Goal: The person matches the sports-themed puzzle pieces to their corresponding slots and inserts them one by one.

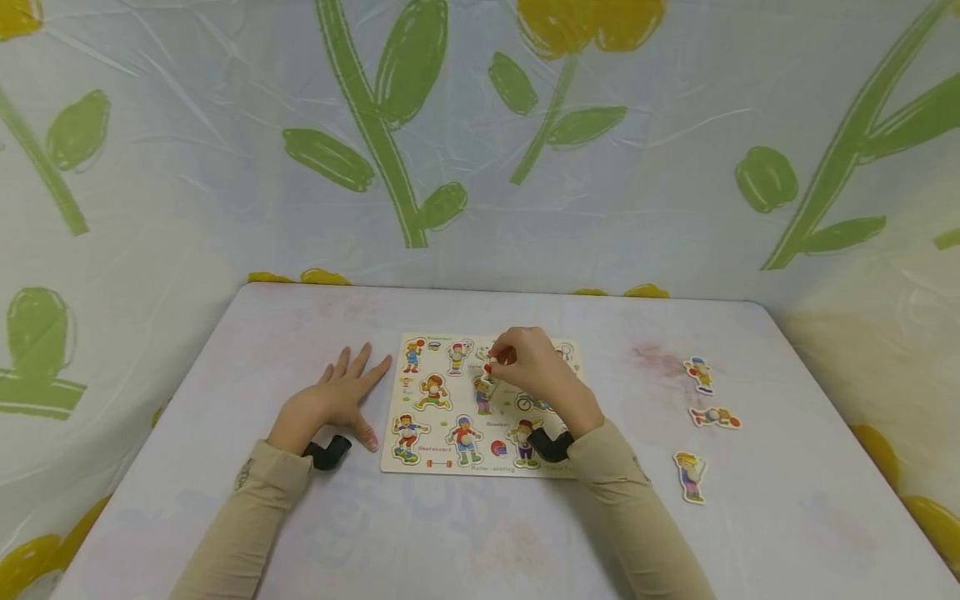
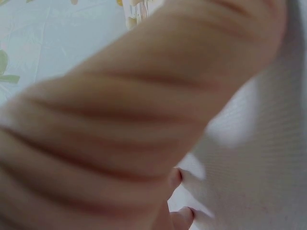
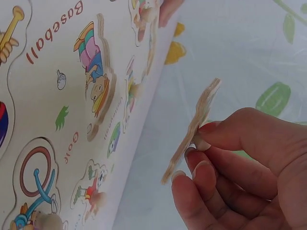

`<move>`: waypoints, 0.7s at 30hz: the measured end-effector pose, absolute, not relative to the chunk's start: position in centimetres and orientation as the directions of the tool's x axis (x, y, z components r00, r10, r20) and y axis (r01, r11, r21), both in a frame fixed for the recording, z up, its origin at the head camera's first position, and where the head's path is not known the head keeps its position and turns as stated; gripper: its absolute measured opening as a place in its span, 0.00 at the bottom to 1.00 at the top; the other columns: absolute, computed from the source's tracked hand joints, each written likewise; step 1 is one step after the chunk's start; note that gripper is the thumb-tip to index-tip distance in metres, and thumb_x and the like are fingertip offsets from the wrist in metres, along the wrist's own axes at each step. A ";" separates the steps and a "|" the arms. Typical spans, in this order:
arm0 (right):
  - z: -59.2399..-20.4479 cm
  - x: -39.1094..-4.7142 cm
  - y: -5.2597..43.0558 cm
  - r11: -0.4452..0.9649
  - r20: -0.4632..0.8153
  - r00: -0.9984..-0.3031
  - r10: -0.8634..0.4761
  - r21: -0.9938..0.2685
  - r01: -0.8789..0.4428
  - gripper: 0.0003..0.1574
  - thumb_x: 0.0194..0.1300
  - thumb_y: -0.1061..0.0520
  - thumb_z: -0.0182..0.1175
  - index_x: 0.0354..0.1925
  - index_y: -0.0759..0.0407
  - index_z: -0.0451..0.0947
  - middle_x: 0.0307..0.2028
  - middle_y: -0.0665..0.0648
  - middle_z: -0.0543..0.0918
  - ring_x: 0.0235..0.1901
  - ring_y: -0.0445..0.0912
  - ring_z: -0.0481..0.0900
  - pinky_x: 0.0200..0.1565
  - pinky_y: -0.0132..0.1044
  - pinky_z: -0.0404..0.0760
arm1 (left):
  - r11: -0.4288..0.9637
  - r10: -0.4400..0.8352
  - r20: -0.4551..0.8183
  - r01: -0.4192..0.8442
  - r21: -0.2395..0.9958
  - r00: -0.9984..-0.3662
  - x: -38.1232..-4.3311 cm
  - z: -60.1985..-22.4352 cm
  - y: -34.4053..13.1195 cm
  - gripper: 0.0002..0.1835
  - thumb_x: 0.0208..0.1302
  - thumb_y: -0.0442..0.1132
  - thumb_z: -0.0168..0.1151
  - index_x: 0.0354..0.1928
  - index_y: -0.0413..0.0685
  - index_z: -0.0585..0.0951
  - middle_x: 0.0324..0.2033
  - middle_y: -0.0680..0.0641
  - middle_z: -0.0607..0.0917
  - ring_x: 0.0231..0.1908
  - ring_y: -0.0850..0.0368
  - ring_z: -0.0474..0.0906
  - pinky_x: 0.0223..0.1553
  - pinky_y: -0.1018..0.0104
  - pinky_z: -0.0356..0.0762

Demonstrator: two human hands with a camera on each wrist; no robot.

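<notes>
On my feed the right hand (image 1: 536,367) has its grip pinched on a thin, wavy-edged wooden piece (image 3: 206,98), just above the cream rectangular puzzle board (image 1: 405,404). The left hand (image 1: 333,400), fingers spread, is beside the board on the white worktop (image 1: 360,517). I'd judge the work partway: several knobbed figures (image 1: 465,440) sit in place, the golfer-shaped recess (image 1: 482,400) looks unfilled, and three loose painted wooden figures (image 1: 690,477) lie to the right.

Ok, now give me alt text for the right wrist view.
The right hand pinches a thin wooden puzzle piece, seen edge-on. At the left of the picture is a puzzle board with cartoon figures and the word Baseball; behind is a flower-patterned sheet.
</notes>
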State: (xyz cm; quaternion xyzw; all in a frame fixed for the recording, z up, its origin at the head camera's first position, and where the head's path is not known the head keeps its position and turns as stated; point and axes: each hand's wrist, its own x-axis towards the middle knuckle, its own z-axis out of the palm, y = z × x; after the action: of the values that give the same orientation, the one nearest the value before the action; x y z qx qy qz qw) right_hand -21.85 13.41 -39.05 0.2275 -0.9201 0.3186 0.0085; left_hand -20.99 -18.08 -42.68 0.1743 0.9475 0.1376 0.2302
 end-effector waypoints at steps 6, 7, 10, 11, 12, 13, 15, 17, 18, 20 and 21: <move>-39.1 -21.8 13.8 0.697 0.163 -0.899 -0.407 -0.580 -0.421 0.05 0.57 0.64 0.67 0.34 0.64 0.85 0.30 0.54 0.84 0.29 0.44 0.79 0.33 0.37 0.81 | 0.898 0.398 -0.386 0.269 0.348 -0.832 -20.9 -42.6 -17.9 0.75 0.30 0.56 0.84 0.79 0.46 0.47 0.76 0.31 0.35 0.73 0.27 0.26 0.71 0.33 0.34; -39.1 -21.8 13.8 0.700 0.161 -0.898 -0.409 -0.576 -0.422 0.05 0.57 0.64 0.66 0.34 0.64 0.85 0.29 0.54 0.84 0.29 0.44 0.78 0.33 0.37 0.81 | 0.899 0.398 -0.387 0.269 0.347 -0.832 -20.8 -42.6 -17.9 0.75 0.30 0.57 0.84 0.79 0.46 0.47 0.76 0.31 0.35 0.73 0.27 0.26 0.71 0.33 0.34; -39.1 -21.8 13.8 0.707 0.151 -0.897 -0.416 -0.567 -0.423 0.05 0.57 0.64 0.66 0.34 0.64 0.85 0.29 0.53 0.83 0.29 0.44 0.78 0.33 0.36 0.80 | 0.901 0.396 -0.387 0.270 0.339 -0.833 -20.9 -42.6 -18.0 0.75 0.30 0.57 0.83 0.79 0.47 0.47 0.76 0.31 0.35 0.72 0.27 0.26 0.71 0.33 0.34; -39.0 -21.7 13.8 0.710 0.146 -0.899 -0.414 -0.567 -0.419 0.04 0.57 0.64 0.66 0.33 0.64 0.85 0.29 0.53 0.83 0.29 0.44 0.78 0.33 0.36 0.80 | 0.902 0.395 -0.388 0.271 0.336 -0.833 -20.9 -42.7 -18.0 0.75 0.30 0.57 0.83 0.79 0.47 0.47 0.76 0.31 0.35 0.73 0.27 0.26 0.71 0.33 0.34; -39.0 -21.7 13.8 0.712 0.143 -0.899 -0.413 -0.565 -0.417 0.04 0.57 0.64 0.65 0.33 0.64 0.85 0.29 0.53 0.83 0.29 0.44 0.78 0.33 0.36 0.80 | 0.902 0.396 -0.386 0.273 0.335 -0.833 -20.9 -42.7 -18.1 0.75 0.30 0.57 0.83 0.79 0.47 0.47 0.76 0.31 0.35 0.72 0.27 0.26 0.71 0.33 0.34; -39.0 -21.7 13.8 0.713 0.141 -0.899 -0.414 -0.564 -0.417 0.04 0.57 0.64 0.65 0.33 0.64 0.85 0.29 0.53 0.84 0.28 0.43 0.78 0.33 0.36 0.80 | 0.902 0.395 -0.386 0.274 0.333 -0.833 -20.9 -42.7 -18.1 0.75 0.30 0.57 0.83 0.79 0.47 0.47 0.76 0.31 0.35 0.73 0.27 0.26 0.71 0.33 0.34; -39.0 -21.6 13.8 0.715 0.136 -0.899 -0.416 -0.563 -0.415 0.05 0.57 0.64 0.65 0.33 0.64 0.85 0.29 0.53 0.84 0.29 0.44 0.78 0.33 0.36 0.81 | 0.902 0.397 -0.383 0.276 0.333 -0.834 -20.9 -42.7 -18.2 0.75 0.30 0.57 0.83 0.79 0.47 0.47 0.76 0.31 0.35 0.72 0.27 0.26 0.71 0.33 0.35; -39.0 -21.6 13.9 0.717 0.136 -0.900 -0.415 -0.559 -0.416 0.05 0.57 0.64 0.65 0.33 0.64 0.85 0.29 0.54 0.84 0.29 0.44 0.79 0.33 0.36 0.81 | 0.902 0.397 -0.383 0.276 0.333 -0.834 -20.9 -42.7 -18.1 0.75 0.31 0.57 0.83 0.79 0.47 0.46 0.76 0.31 0.35 0.73 0.27 0.26 0.71 0.33 0.35; -38.9 -21.6 13.9 0.720 0.135 -0.899 -0.416 -0.556 -0.416 0.05 0.57 0.64 0.65 0.33 0.64 0.85 0.29 0.54 0.84 0.29 0.44 0.79 0.33 0.36 0.81 | 0.901 0.397 -0.383 0.276 0.335 -0.834 -21.0 -42.8 -18.2 0.75 0.31 0.57 0.83 0.79 0.47 0.47 0.76 0.31 0.35 0.73 0.27 0.26 0.71 0.33 0.35; -38.9 -21.6 14.1 0.726 0.130 -0.901 -0.415 -0.549 -0.414 0.04 0.57 0.64 0.65 0.33 0.64 0.85 0.29 0.55 0.84 0.29 0.44 0.79 0.34 0.37 0.82 | 0.900 0.399 -0.384 0.275 0.339 -0.833 -21.0 -42.8 -18.2 0.75 0.30 0.57 0.83 0.79 0.46 0.47 0.76 0.31 0.35 0.72 0.26 0.26 0.71 0.33 0.35; -38.8 -21.7 14.3 0.731 0.129 -0.902 -0.412 -0.544 -0.412 0.04 0.57 0.64 0.65 0.33 0.64 0.85 0.29 0.55 0.84 0.29 0.45 0.80 0.33 0.37 0.82 | 0.900 0.399 -0.384 0.274 0.340 -0.833 -21.0 -42.8 -18.2 0.75 0.30 0.57 0.83 0.79 0.46 0.47 0.76 0.31 0.35 0.72 0.26 0.26 0.71 0.33 0.35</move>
State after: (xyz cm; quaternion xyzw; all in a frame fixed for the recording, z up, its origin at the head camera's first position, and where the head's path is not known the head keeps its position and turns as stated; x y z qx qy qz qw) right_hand -21.69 14.30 -38.82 0.2214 -0.9302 0.2926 -0.0001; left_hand -20.95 -18.16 -42.79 0.1775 0.9475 0.1366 0.2284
